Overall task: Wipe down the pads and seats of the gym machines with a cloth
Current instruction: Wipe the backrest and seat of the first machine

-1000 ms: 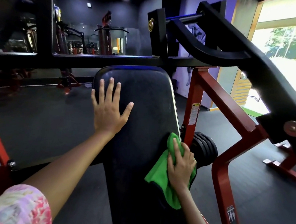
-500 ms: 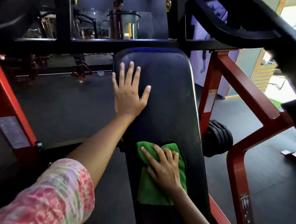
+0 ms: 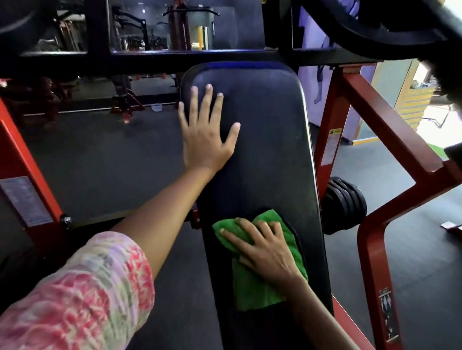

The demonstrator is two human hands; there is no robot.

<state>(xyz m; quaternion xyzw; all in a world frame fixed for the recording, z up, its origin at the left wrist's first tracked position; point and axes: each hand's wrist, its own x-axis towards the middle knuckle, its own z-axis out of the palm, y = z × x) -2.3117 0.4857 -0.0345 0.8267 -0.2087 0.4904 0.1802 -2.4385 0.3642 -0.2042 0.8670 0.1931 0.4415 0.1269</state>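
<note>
The green cloth (image 3: 263, 280) lies flat on the near part of the black back pad (image 3: 269, 156), toward the pad's right edge, with one corner poking out to the left past the fingertips. The right hand (image 3: 263, 252) presses down on the cloth with fingers spread and nearly straight, palm covering its middle. Farther up the same pad, near its left edge, the left hand (image 3: 205, 138) rests flat on the bare upholstery, fingers splayed and released, grasping nothing; a pink floral sleeve (image 3: 68, 300) covers the upper arm. The pad slopes away toward a black crossbar (image 3: 151, 55). Red frame tubes (image 3: 373, 246) flank the pad on the right, with a black ribbed roller (image 3: 343, 203) just beside the pad's right edge. Dark rubber flooring (image 3: 98, 155) spreads out to the left.
</note>
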